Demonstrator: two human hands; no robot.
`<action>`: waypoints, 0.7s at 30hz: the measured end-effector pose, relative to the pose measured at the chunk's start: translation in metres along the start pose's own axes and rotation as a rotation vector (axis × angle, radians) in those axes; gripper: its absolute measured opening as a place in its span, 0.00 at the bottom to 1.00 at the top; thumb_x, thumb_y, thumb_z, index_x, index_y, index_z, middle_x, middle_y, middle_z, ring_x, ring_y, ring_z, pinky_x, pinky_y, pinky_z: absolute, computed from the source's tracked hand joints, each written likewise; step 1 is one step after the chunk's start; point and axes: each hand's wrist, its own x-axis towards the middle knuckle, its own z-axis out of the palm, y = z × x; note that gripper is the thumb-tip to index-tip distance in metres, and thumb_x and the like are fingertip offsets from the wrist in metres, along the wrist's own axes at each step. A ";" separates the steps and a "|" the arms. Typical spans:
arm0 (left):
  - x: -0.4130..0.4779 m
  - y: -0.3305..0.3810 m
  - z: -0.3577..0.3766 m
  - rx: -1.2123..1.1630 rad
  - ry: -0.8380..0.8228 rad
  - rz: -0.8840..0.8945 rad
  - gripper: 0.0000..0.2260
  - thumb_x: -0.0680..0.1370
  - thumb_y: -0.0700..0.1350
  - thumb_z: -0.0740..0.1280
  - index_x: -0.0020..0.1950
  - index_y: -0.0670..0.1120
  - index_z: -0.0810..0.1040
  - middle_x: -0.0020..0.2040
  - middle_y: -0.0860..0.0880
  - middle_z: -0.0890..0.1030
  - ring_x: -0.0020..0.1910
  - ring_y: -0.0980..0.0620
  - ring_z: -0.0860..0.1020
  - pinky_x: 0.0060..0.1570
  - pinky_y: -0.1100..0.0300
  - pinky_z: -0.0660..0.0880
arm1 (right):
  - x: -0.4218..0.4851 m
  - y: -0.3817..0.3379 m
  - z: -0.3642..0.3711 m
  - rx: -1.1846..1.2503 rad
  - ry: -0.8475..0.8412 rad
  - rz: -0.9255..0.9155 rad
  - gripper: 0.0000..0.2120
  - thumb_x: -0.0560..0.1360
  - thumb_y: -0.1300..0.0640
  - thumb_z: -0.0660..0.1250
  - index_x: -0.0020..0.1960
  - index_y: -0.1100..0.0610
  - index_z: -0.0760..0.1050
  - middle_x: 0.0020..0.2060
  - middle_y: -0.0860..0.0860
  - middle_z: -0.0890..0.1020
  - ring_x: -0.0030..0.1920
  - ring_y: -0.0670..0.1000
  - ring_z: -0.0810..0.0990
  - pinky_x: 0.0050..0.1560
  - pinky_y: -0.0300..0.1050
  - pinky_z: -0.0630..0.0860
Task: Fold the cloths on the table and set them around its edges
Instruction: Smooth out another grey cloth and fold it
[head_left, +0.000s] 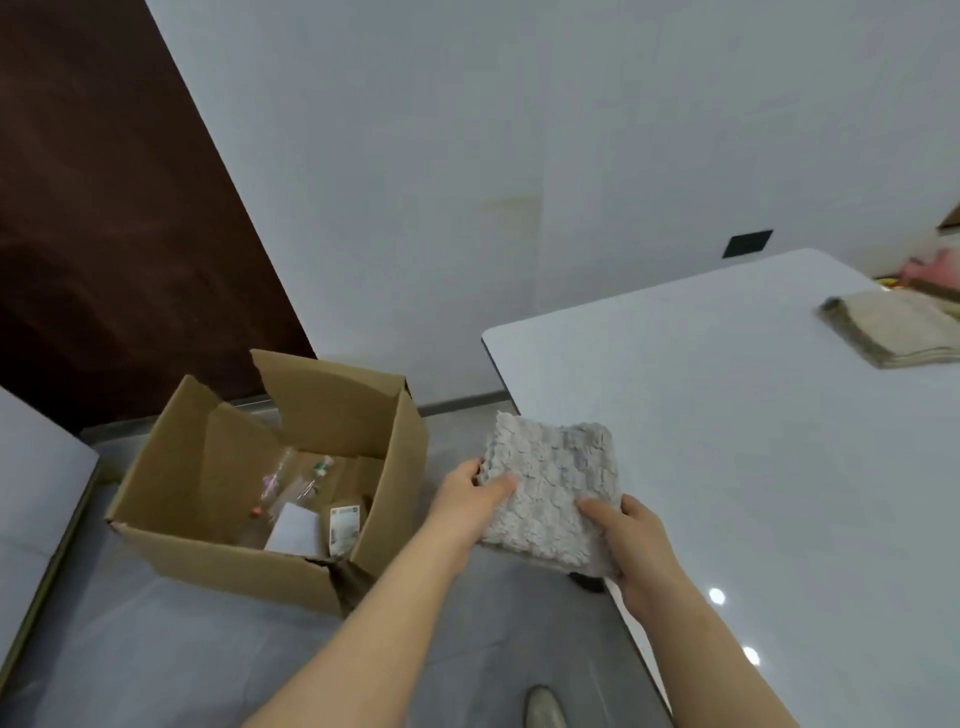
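A folded grey fluffy cloth (553, 483) is held at the left edge of the white table (753, 415), partly overhanging it. My left hand (470, 501) grips its left side, thumb on top. My right hand (631, 540) grips its near right corner, thumb on top and fingers underneath. A second folded cloth (891, 330), beige, lies on the table near its far right edge.
An open cardboard box (270, 483) with small packets inside stands on the grey floor left of the table. A white panel (36, 483) lies at the far left. A shoe tip (543, 706) shows at the bottom. Pink items (930, 270) sit beyond the table's far right.
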 end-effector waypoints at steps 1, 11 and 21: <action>0.008 0.006 0.007 0.003 -0.002 -0.001 0.10 0.77 0.43 0.67 0.58 0.45 0.75 0.50 0.47 0.80 0.48 0.48 0.80 0.49 0.56 0.78 | 0.010 -0.006 -0.003 0.008 0.004 -0.005 0.04 0.73 0.64 0.66 0.49 0.60 0.74 0.44 0.57 0.81 0.41 0.55 0.80 0.44 0.50 0.77; 0.086 0.047 0.060 0.095 0.012 -0.023 0.16 0.79 0.41 0.63 0.66 0.42 0.71 0.60 0.44 0.77 0.53 0.48 0.77 0.53 0.57 0.75 | 0.090 -0.055 -0.024 0.002 -0.001 -0.019 0.04 0.74 0.62 0.66 0.49 0.58 0.74 0.46 0.55 0.81 0.43 0.52 0.80 0.38 0.44 0.76; 0.113 0.049 0.074 0.195 0.124 -0.021 0.20 0.79 0.41 0.62 0.71 0.46 0.66 0.67 0.44 0.71 0.59 0.49 0.73 0.53 0.60 0.68 | 0.117 -0.058 -0.026 -0.043 0.093 -0.071 0.14 0.74 0.63 0.65 0.59 0.57 0.68 0.44 0.50 0.77 0.43 0.49 0.77 0.42 0.44 0.75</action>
